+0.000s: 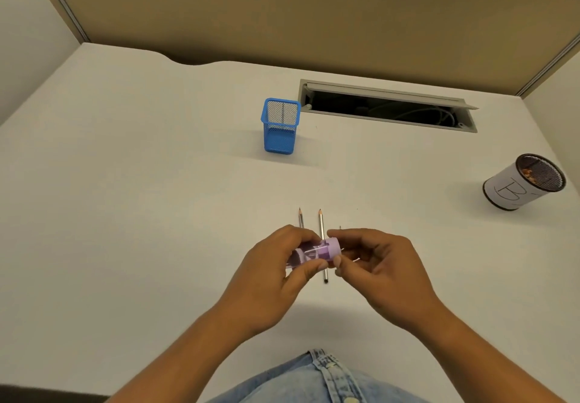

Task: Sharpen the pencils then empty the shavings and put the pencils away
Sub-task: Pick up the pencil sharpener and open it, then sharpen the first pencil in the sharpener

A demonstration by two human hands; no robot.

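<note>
My left hand (pixel 276 272) grips the clear barrel of a purple pencil sharpener (pixel 317 251), held sideways above the white desk (pixel 141 198). My right hand (pixel 375 264) pinches the sharpener's purple cap end between thumb and fingers. Under my hands lie pencils pointing away from me: one (pixel 300 218) on the left, one (pixel 321 224) in the middle, and the tip of a third (pixel 340 228) just showing by my right fingers. A blue mesh pencil holder (pixel 280 126) stands farther back. At the right edge sits a black mesh cup (pixel 522 183) wrapped in white paper marked "B", with shavings inside.
An open cable slot (pixel 387 106) with wires runs along the back of the desk behind the blue holder. Tan partition walls (pixel 282 16) close off the desk at the back and sides. My denim shirt (pixel 320 377) is at the front edge.
</note>
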